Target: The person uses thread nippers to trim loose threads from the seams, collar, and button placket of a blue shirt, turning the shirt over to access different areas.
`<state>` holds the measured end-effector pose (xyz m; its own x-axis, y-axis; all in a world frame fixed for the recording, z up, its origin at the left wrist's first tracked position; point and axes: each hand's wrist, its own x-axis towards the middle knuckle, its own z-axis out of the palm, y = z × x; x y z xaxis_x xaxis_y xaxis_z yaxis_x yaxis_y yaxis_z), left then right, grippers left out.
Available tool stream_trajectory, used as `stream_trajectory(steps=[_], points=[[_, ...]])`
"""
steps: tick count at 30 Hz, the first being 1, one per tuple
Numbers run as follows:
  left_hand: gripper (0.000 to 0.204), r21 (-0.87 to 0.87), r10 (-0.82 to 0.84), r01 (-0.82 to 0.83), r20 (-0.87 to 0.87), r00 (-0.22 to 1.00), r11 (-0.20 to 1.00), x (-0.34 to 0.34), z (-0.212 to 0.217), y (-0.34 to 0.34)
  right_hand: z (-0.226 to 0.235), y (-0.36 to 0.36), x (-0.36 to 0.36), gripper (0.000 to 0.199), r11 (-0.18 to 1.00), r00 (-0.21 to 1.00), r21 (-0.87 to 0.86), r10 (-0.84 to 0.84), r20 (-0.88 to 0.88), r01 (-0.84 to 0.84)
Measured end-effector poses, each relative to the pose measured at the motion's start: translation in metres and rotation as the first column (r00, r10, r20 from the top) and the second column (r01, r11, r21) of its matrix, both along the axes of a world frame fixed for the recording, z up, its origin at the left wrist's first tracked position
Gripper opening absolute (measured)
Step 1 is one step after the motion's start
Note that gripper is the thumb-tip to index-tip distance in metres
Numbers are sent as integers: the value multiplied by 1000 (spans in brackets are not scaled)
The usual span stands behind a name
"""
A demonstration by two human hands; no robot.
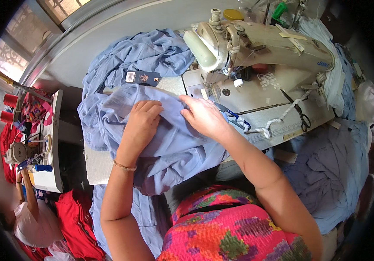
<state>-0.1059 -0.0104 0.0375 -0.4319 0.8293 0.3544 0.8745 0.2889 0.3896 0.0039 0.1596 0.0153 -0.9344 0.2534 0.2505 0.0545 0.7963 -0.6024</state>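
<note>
A person's left hand (141, 119) pressed down on a light blue garment (169, 143), fingers curled into a fold of the cloth. The right hand (202, 115), just beside it, pinched the same cloth between thumb and fingers. The garment lay bunched on the sewing table (278, 93) under both hands and spilled toward the person's lap. Beyond the right hand stood a cream sewing machine (256, 45); scissors (300, 114) lay further right. A dark tag (141, 78) rested above the left hand.
</note>
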Motion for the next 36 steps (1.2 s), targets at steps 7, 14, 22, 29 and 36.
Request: stream_trajectory(steps=[7, 14, 22, 29, 36], points=[[16, 108, -94, 80, 130, 987, 991, -13, -1, 14, 1, 8, 3, 12, 985, 966, -153, 34, -256, -76], [11, 74, -113, 87, 529, 841, 993, -25, 11, 23, 5, 6, 8, 7, 990, 854, -89, 47, -518, -108], [9, 85, -90, 53, 528, 844, 995, -8, 50, 3, 28, -11, 10, 17, 865, 935, -457, 39, -353, -209], [12, 72, -47, 17, 437, 898, 997, -2, 58, -11, 28, -33, 22, 44, 994, 926, 5, 106, -361, -112], [16, 175, -219, 174, 289, 932, 969, 8, 55, -13, 61, -26, 37, 45, 852, 941, -400, 295, -167, -338]])
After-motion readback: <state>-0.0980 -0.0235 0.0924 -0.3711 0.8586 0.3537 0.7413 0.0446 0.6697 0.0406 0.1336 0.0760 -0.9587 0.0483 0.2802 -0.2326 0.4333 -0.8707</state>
